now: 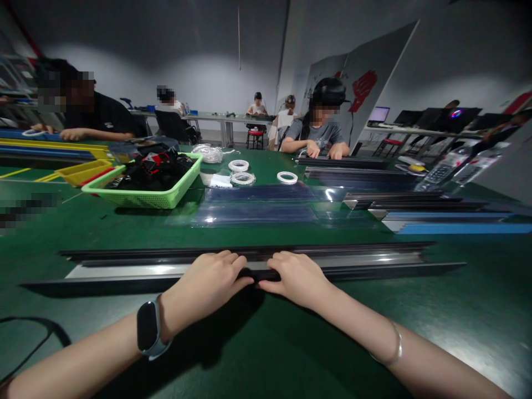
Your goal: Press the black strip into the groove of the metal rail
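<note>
Across the green table in front of me lies a long black channel strip (pixel 124 285) with raised dark edges and a pale, shiny inner face. My left hand (pixel 211 277) grips its near edge just left of the middle, thumb in front and fingers curled over the top. Close beside it, my right hand (pixel 297 277) holds the same edge in the same way, the two thumbs almost meeting. The fingertips of both hands are hidden inside the channel.
Beyond the strip lie clear plastic sheets (pixel 257 213), rolls of white tape (pixel 286 177) and a green basket (pixel 166 197) of black and red parts. More dark strips (pixel 415 197) and blue-edged ones (pixel 465 228) lie at right, near plastic bottles (pixel 444 166). Co-workers sit across the table.
</note>
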Tool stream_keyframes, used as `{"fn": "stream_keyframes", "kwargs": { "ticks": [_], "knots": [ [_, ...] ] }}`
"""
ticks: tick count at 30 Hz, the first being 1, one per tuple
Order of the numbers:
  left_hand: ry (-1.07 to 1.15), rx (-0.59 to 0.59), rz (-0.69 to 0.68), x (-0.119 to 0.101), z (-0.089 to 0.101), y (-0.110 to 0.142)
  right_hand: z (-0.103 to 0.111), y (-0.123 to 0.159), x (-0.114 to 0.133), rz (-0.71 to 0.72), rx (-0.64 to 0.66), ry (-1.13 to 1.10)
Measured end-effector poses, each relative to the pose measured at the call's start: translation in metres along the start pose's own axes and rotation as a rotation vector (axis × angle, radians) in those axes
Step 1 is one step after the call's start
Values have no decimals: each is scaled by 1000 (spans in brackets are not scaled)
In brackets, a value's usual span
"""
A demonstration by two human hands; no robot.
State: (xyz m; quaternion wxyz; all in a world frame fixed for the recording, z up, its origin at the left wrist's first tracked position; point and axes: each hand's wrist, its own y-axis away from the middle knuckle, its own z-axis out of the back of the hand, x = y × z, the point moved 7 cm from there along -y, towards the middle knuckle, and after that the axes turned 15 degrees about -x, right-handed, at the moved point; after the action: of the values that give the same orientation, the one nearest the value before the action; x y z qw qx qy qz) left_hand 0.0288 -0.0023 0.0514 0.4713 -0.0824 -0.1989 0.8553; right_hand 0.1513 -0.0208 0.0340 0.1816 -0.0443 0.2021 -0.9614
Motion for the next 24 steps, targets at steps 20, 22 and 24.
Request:
{"fn": "stream_keyframes", "kwargs": {
  "ticks": [20,22,24],
  "knots": [
    [-34,-60,-21,-3,-22,2,-8,1,-4,-10,15,34],
    [-41,-65,-27,-3,-22,2,-8,2,-4,-8,19,32],
    [-41,-68,-33,-4,-21,1,-8,3,-3,-14,9,34]
  ]
}}
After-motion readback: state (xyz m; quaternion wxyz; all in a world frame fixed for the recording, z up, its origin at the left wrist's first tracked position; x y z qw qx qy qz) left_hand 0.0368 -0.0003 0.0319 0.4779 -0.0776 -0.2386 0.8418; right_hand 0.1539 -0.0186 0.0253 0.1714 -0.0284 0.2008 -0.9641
